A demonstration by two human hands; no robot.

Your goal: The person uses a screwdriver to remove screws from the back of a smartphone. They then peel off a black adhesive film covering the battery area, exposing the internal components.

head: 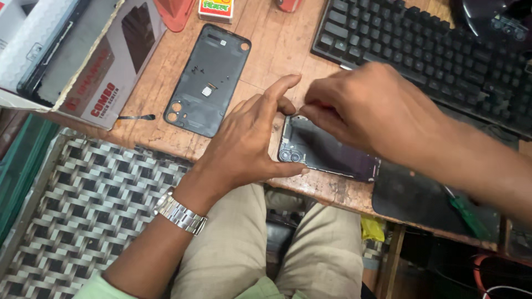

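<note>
We have the opened phone (332, 152) lying near the front edge of the wooden desk (277, 50), its back cover (208, 80) already off and set aside to the left, inner face up. Our left hand (249, 141) steadies the phone's camera end, fingers spread, thumb along the lower edge. Our right hand (360, 108) pinches at the top corner, fingertips drawn together (on what, we cannot tell; anything held there is too small or hidden). We judge the teardown barely past the cover stage. The hands hide much of the phone's interior. The keyboard (432, 55) and the cardboard box (83, 55) run out of frame.
</note>
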